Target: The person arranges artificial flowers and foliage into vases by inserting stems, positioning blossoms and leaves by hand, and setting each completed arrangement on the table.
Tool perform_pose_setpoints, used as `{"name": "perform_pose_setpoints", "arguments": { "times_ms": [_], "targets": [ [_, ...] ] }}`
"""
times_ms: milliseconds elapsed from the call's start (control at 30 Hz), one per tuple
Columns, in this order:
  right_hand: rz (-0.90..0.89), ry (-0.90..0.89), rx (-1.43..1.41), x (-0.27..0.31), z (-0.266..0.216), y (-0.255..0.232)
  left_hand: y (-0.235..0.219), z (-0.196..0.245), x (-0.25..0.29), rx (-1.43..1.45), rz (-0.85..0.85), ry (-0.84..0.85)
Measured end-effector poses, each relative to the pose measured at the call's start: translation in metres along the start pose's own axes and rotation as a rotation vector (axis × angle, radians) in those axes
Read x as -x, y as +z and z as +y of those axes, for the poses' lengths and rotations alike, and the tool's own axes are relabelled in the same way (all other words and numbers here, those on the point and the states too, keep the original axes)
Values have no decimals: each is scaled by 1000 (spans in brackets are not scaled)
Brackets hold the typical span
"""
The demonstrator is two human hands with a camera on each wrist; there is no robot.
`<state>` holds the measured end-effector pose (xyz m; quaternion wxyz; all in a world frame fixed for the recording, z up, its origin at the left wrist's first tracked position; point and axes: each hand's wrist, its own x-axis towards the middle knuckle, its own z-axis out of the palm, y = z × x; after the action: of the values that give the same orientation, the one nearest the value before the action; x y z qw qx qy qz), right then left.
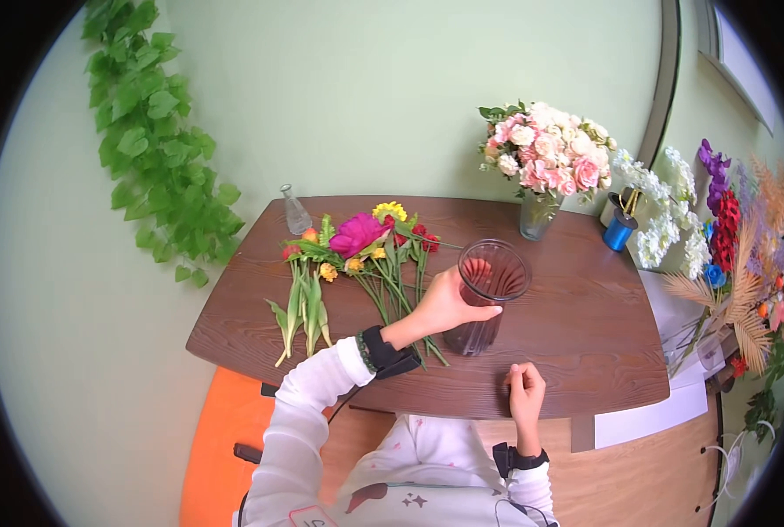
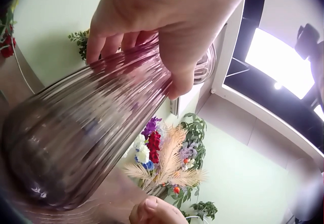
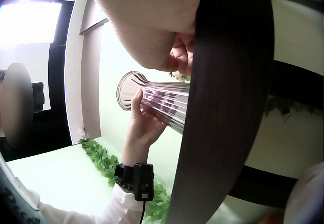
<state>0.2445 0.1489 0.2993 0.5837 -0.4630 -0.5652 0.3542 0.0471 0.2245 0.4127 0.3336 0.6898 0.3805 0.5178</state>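
Note:
In the head view my left hand [image 1: 444, 307] grips a ribbed, dark purplish glass vase [image 1: 475, 338], thumb on the near side, just below its flared rim. The left wrist view shows fingers and thumb wrapped round the upper part of the vase [image 2: 86, 133], with no stems visible in it. My right hand [image 1: 525, 393] rests at the table's front edge, fingers loosely curled, holding nothing. Left of the vase lie loose flowers: a big magenta bloom [image 1: 358, 235], a yellow flower [image 1: 390, 211] and tulip-like stems [image 1: 299, 303].
All this is on a dark brown wooden table [image 1: 576, 325]. A small clear glass bottle [image 1: 297, 216] stands at the back left. Toward the back right are a pink-and-white bouquet [image 1: 550, 149] in a glass vase and a blue container [image 1: 620, 231]. More flowers [image 1: 734, 255] fill the right side.

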Motion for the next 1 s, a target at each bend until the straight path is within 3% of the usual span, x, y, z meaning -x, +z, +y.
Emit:
{"name": "perform_pose_setpoints", "arguments": {
  "times_ms": [200,400,467,633,767,933,1000],
  "targets": [
    [-21,28,-18,0,-1,-1,1,-5,0,42,-52,-41],
    [-14,27,-26,0,-5,-1,-4,-10,4,-50,-84,69],
    [5,29,-27,0,-5,-1,-16,-2,7,-88,-184,154],
    [2,32,-12,0,-4,-1,-74,-7,19,-213,-173,-71],
    [-5,33,12,1,-6,-2,-139,-25,37,-519,-4,-80],
    [-17,38,-4,1,-8,-1,-215,-73,80,-843,221,-349],
    [-21,31,2,1,-9,-1,-234,-87,95,-828,272,-429]
  ]
}}
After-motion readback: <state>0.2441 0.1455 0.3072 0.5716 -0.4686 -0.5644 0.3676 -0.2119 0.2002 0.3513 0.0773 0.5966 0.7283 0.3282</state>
